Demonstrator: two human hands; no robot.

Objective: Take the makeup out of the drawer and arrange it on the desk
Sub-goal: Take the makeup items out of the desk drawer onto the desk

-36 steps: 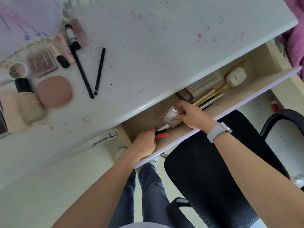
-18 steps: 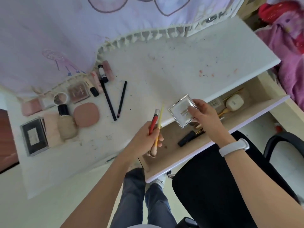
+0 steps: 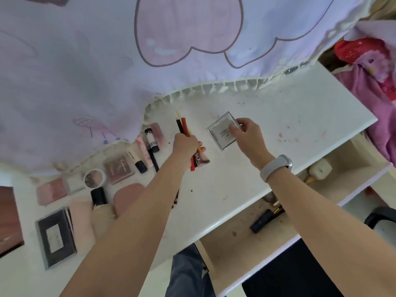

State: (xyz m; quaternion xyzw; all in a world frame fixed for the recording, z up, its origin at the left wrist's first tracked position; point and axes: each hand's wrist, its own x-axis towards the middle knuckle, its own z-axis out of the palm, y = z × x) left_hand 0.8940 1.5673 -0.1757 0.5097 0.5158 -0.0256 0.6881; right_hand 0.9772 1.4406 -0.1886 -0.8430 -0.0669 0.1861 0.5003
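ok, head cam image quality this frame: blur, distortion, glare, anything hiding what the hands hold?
Head view: soft daylight, no harsh glare or hard shadows; wide-angle bend curves the desk edge; far-left items smear, like the dark palette. Left hand grips a bundle of pencils, readable though slightly soft; right hand pinches the clear square compact, whose label print is too blurred to read.

Both arms outstretched — left hand [image 3: 184, 144] fisted, right hand [image 3: 246, 133] in a pinch, fingers [image 3: 232, 130] curled.

A forearm hides part of the pink compact [image 3: 126, 195], while lettering on the square case [image 3: 222, 133] is too blurred to read.
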